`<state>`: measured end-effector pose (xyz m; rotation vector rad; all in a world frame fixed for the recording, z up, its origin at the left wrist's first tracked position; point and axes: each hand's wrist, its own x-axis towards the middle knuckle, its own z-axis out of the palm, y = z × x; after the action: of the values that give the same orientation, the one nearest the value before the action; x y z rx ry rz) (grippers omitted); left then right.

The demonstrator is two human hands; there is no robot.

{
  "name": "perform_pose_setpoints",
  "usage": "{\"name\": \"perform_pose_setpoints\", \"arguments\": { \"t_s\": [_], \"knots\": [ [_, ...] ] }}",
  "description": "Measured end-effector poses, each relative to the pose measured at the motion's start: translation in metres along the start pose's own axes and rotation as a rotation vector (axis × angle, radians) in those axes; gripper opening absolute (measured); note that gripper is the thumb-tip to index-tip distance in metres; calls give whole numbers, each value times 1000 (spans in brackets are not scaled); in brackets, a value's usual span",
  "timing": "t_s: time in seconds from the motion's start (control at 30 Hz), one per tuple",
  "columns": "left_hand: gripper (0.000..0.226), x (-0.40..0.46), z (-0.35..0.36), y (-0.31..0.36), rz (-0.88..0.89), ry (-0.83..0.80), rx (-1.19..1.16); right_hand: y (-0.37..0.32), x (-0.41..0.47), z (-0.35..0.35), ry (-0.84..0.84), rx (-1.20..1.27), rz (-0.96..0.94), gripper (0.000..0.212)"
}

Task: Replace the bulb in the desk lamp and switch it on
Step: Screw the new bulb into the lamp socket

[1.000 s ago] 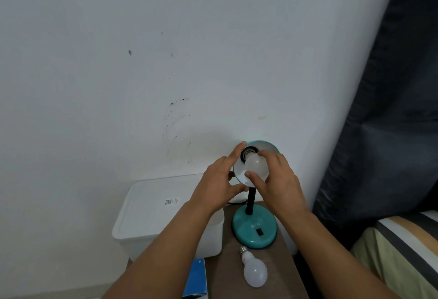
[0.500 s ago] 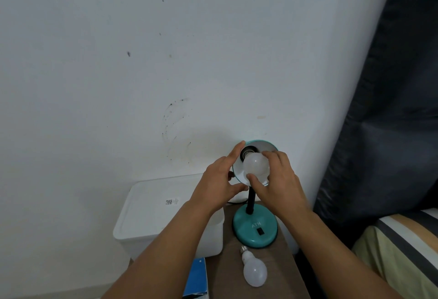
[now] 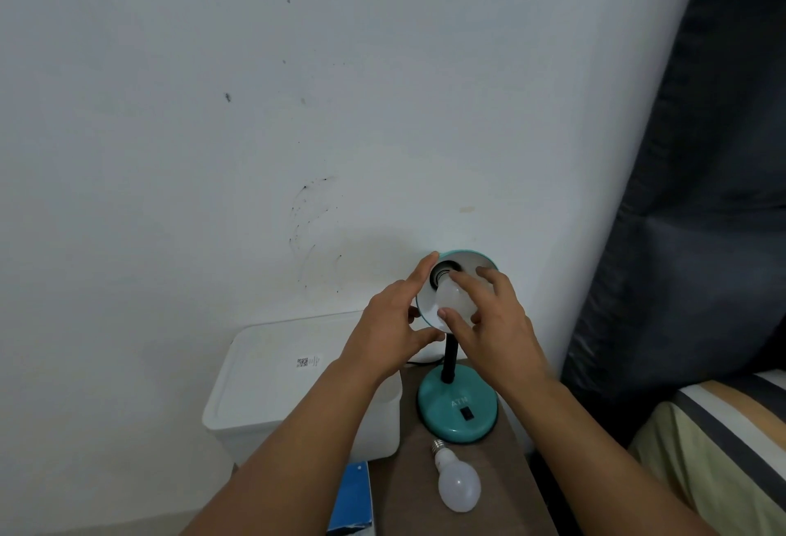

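Hands: left hand grips the rim of the lamp shade; right hand holds the bulb by thumb and fingers at the black socket.
Desk lamp: teal round base with black switch, black stem, standing on the surface.
Spare bulb: lying on the surface just in front of the base.
Surface: brown, narrow, set against the wall.
White bin: lidded, left of the surface.
Blue box: below the bin.
Room: marked white wall; dark curtain at right; striped bed at lower right.
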<state>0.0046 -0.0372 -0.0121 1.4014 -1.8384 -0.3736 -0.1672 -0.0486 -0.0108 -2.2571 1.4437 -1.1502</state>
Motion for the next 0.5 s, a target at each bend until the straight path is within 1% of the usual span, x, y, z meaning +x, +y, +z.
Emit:
{"name": "perform_pose_setpoints", "arguments": {
  "t_s": [0.1, 0.23, 0.3, 0.43, 0.5],
  "knots": [
    [103, 0, 1, 0, 5, 6, 1, 1, 0, -1, -13, -18, -3, 63],
    [105, 0, 1, -1, 3, 4, 3, 2, 3, 0, 53, 20, 64, 54],
    [104, 0, 1, -1, 0, 5, -12, 1, 4, 0, 65, 36, 87, 53],
    [103, 0, 2, 0, -3, 5, -24, 0, 3, -1, 47, 36, 22, 58],
    [103, 0, 2, 0, -4, 2, -25, 1, 3, -1, 40, 8, 9, 53]
  ]
}}
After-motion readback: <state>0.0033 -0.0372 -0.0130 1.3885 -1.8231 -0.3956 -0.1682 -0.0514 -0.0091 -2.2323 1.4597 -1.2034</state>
